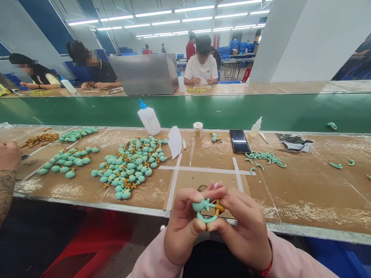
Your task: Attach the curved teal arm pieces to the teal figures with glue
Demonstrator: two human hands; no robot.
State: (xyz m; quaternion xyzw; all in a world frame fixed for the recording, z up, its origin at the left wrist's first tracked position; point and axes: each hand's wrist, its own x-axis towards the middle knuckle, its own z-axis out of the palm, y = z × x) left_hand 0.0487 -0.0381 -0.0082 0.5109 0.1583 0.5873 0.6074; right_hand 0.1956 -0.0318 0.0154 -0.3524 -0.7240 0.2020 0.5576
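Here you are, both hands drawn close together at the near edge, fingers curled and clamped on a small mint-green and mustard-brown figure (pixel 200 206), held up just above the table (pixel 301 185). Your left hand (pixel 180 228) pinches the rounded green end, index finger on top; your right hand (pixel 249 221) grips by the brown end. Below, your two thumbs press against a slim mint-green curved strip (pixel 207 220); whether it's already joined to the figure, you can't tell from here.

Out on the brown, cardboard-like surface, white tape strips (pixel 203 170) mark a spot just beyond you. To the left sits a big heap of green-and-brown figures (pixel 130 164); to the right, loose green crescents (pixel 268 157) lie near a black phone (pixel 240 141). Farther off runs a green belt (pixel 185 110), and across it a person in a white shirt (pixel 202 70) sits under bright tube lights (pixel 194 8).
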